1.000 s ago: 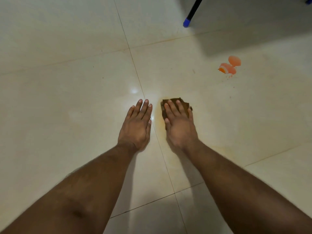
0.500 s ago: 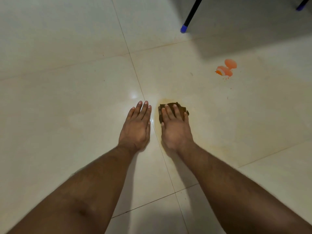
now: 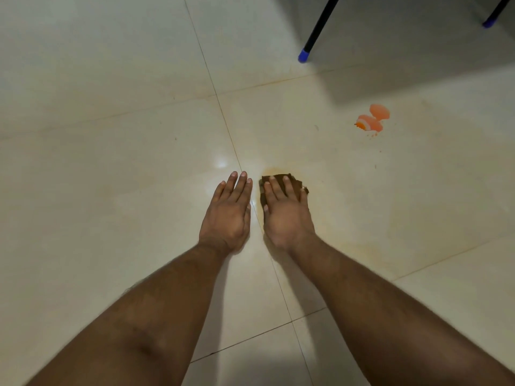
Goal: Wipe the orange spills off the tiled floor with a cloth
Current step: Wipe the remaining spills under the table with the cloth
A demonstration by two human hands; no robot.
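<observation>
Hands are working low on the tiled floor (image 3: 111,190) in the head view, and over the last second the right hand (image 3: 285,211) has been sliding the brown cloth (image 3: 278,179) a little toward the left hand (image 3: 227,213), closing on the grout line between them. Its fingers are lying straight and close together, pressing the cloth flat; the left hand is resting palm down on bare tile, fingers straight and together, holding nothing. A faint orange smear (image 3: 269,171) is showing just beyond the cloth's far edge, so this patch is probably nearly done but not clean. An orange spill (image 3: 372,121) is sitting well apart, up to the right, untouched. Beyond it a black furniture leg (image 3: 316,32) with a blue foot is standing, likely no real obstacle.
</observation>
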